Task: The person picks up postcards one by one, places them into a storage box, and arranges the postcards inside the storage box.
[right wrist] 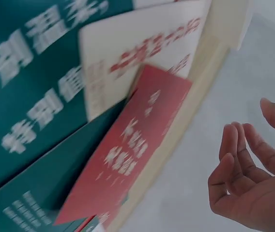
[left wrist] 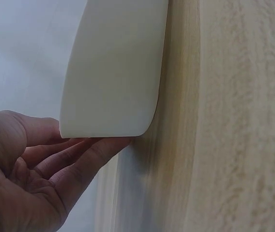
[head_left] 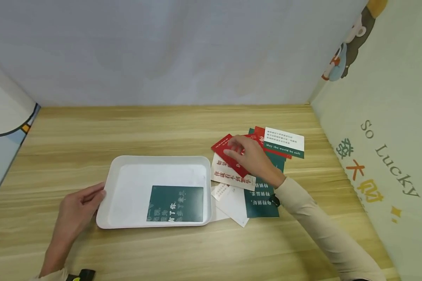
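Observation:
A white tray (head_left: 126, 191) lies on the wooden table with a dark green card (head_left: 193, 199) in its right front part. My left hand (head_left: 78, 207) touches the tray's left end; in the left wrist view, its extended fingers (left wrist: 86, 162) rest against the outer wall. Over the pile right of the tray, my right hand (head_left: 247, 154) hovers with loosely bent fingers and holds nothing. Below it lie a red card (head_left: 236, 168) and a cream card with red writing (head_left: 228, 177). The right wrist view shows the fingers apart from the red card (right wrist: 137, 135).
Further right are a large dark green card (head_left: 261, 212) and a white card with a green band (head_left: 285, 139). A plain white card (head_left: 235, 205) lies near the tray's right edge. A pale wall (head_left: 372, 117) borders the table on the right.

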Demonstrator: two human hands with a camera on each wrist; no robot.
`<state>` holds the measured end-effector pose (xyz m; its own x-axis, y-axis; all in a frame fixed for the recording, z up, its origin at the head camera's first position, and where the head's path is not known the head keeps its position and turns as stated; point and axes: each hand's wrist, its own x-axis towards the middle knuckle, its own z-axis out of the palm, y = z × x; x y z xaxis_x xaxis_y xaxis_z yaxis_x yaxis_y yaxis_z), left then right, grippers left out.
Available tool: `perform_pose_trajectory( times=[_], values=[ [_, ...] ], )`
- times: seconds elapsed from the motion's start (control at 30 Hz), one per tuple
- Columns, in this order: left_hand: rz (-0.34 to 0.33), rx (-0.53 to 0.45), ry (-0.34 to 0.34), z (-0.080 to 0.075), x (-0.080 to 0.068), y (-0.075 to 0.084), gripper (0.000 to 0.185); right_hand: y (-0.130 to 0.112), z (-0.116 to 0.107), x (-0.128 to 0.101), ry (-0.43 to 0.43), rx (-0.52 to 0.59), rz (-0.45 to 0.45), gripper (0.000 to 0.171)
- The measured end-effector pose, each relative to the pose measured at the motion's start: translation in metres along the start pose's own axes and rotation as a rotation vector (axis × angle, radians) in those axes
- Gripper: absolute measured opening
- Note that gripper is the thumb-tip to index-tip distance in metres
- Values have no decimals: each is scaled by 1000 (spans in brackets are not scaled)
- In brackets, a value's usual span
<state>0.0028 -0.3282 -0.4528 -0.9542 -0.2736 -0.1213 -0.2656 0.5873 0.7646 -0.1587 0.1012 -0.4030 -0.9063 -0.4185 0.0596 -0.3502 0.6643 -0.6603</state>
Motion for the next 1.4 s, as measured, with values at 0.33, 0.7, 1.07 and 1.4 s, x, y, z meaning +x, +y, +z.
perform_pose_trajectory(
  times=[0.33, 0.7, 1.07, 1.4],
  values=[
    [7, -18, 28, 3, 1, -4, 38, 37, -21, -6, 22, -57, 217, 43],
    [2, -3, 42, 4, -1, -10, 38, 60, -24, -11, 3, -190, 411, 61],
    [-13, -17, 22, 6, 0, -13, 41, 76, -17, -12, -4, -230, 503, 77],
    [4, -9, 30, 11, 3, -12, 40, 79, -15, -11, 2, -195, 537, 63]
  ],
)
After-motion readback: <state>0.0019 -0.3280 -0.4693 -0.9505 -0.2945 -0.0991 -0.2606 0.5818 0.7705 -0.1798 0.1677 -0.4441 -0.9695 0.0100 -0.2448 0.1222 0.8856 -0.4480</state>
